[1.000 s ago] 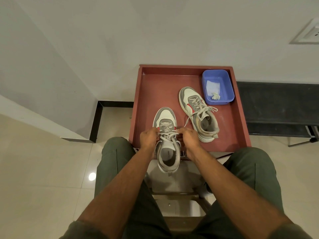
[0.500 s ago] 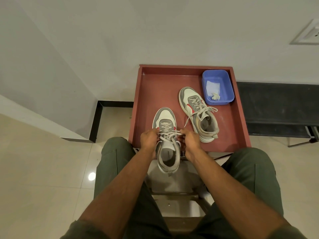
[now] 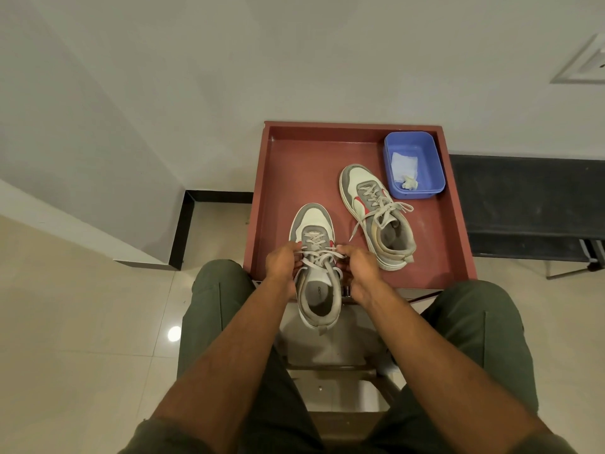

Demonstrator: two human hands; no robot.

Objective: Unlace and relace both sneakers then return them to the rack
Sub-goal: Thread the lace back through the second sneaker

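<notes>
A grey and white sneaker point(image 3: 316, 290) lies with its toe on the red-brown rack top point(image 3: 294, 165) and its heel hanging over the near edge. My left hand point(image 3: 283, 265) pinches its lace on the left side, and my right hand point(image 3: 358, 268) pinches the lace on the right side. The lace point(image 3: 319, 257) stretches across the upper eyelets between my fingers. The second sneaker point(image 3: 376, 217) rests further right on the rack top, laced, with loose lace ends lying out to both sides.
A blue plastic tub point(image 3: 414, 165) with a scrap of cloth sits in the rack's far right corner. A dark bench point(image 3: 523, 204) stands to the right. White wall rises behind. My knees flank the rack's near edge over a tiled floor.
Both hands have shifted slightly apart along the lace, drawing it tighter across the near sneaker. The sneakers and tub have stayed where they were.
</notes>
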